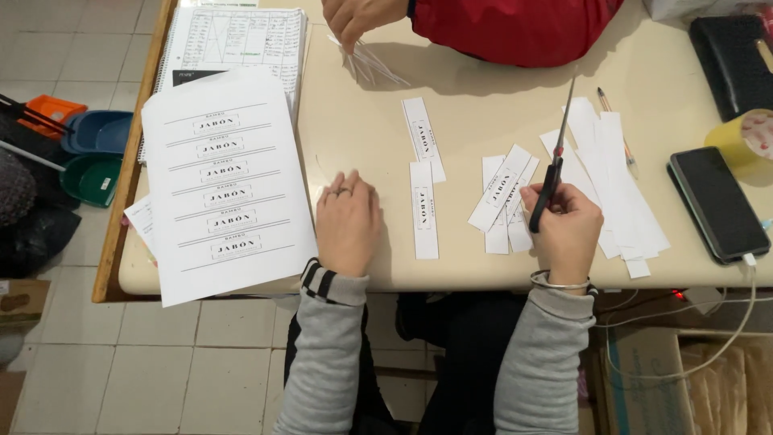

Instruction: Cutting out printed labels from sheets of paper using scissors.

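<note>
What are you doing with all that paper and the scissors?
A person sits at a cream table. The right hand holds black-handled scissors, blades pointing up and away. The left hand lies flat on the table beside a sheet of printed labels. Cut label strips lie between the hands, and blank white offcuts sit to the right near a phone. Across the table, another person's hand in a red sleeve holds thin paper slivers.

One pair of scissors (554,179), one phone (718,203), one pen (617,129), one tape roll (744,142) (yellow), one notebook (233,39)
</note>
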